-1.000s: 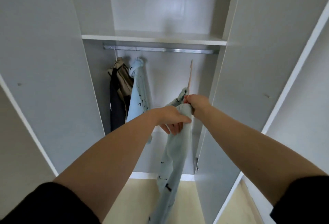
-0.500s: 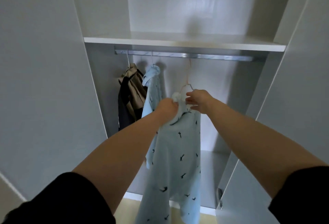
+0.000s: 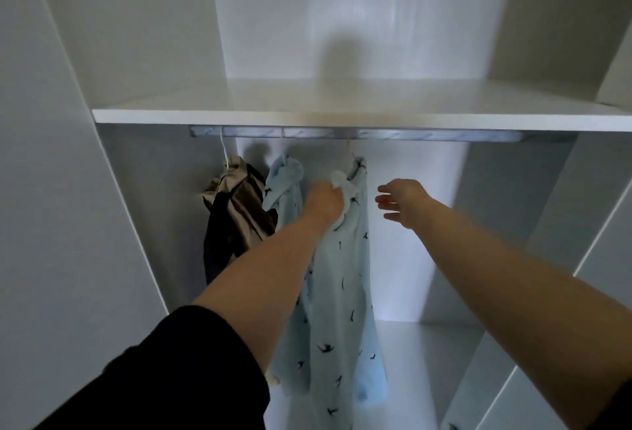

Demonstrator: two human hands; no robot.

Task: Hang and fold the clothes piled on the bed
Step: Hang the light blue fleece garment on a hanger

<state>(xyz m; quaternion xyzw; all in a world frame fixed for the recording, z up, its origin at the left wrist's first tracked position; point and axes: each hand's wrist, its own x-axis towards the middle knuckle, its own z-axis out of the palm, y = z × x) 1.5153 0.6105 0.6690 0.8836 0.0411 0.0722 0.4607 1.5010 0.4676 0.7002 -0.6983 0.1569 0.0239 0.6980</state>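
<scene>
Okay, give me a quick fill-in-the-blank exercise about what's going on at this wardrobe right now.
1. The left hand grips the pale blue garment printed with dark ____.
2. The right hand holds ____.
3. ____ garments hang from the rail.
4. The brown and black garment hangs at the rail's ____ end.
Missing words: birds; nothing; three; left.

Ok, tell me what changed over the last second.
The shirt on its hanger went up and now hangs from the rail. The right hand let go of the hanger and drew off to the right, open. The left hand still grips the shirt near its collar. The brown jacket and other blue top stayed hanging.
</scene>
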